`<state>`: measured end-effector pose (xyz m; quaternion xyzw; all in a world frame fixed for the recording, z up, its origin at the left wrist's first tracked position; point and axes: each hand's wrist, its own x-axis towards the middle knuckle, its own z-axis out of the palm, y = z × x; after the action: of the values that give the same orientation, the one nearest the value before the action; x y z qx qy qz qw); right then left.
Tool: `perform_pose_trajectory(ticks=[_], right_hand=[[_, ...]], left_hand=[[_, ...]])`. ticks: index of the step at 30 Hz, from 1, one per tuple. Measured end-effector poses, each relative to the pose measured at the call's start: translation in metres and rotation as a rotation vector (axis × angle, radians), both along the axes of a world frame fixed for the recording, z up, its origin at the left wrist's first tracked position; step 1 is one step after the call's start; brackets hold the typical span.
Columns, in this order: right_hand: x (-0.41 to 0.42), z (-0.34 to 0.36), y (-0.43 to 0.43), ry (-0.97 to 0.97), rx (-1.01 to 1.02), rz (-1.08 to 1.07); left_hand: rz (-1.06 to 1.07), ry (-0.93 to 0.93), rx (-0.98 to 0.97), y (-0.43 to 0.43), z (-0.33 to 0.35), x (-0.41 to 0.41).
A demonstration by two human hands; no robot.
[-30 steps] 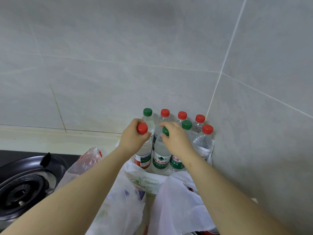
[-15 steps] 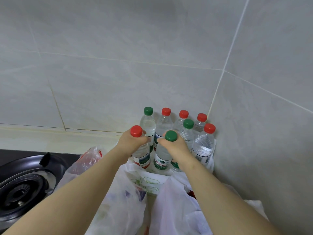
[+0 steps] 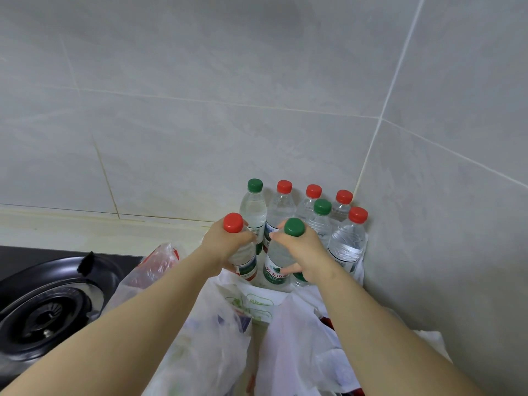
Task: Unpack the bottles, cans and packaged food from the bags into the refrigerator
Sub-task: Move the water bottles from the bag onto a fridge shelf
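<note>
Head view: since 1.0 s ago both grips have slid from the caps down to the bottles' shoulders. The left grip [image 3: 225, 247] clasps the red-capped bottle [image 3: 243, 260] and the right grip [image 3: 303, 252] the green-capped bottle [image 3: 275, 262], likely for a firmer lift. 6 other bottles [image 3: 281, 212] stand just behind them, and the bags [image 3: 300, 338] lie under the wrists.

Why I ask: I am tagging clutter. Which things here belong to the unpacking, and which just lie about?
Job: left hand gripping the red-capped bottle; right hand gripping the green-capped bottle; six other bottles in the corner; white bags; perhaps the clear bag.
Lying about: stove; wall.
</note>
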<state>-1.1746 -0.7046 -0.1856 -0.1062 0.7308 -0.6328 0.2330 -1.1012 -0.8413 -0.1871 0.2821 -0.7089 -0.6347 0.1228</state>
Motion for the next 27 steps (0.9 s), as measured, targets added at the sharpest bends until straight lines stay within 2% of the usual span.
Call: perform_pose_trajectory(ticks=[6, 16, 21, 27], right_hand=[[0.016, 0.007, 0.002, 0.046, -0.081, -0.055], [0.073, 0.073, 0.031, 0.285, -0.249, -0.073], [0.127, 0.098, 0.054, 0.360, -0.317, -0.043], [0.190, 0.103, 0.077, 0.385, -0.298, 0.048]], left_hand=[[0.141, 0.093, -0.007, 0.006, 0.003, 0.013], [0.124, 0.360, -0.108, 0.030, 0.074, 0.078], [0.097, 0.393, -0.135, 0.047, 0.093, 0.136], [0.047, 0.331, -0.123, 0.057, 0.088, 0.199]])
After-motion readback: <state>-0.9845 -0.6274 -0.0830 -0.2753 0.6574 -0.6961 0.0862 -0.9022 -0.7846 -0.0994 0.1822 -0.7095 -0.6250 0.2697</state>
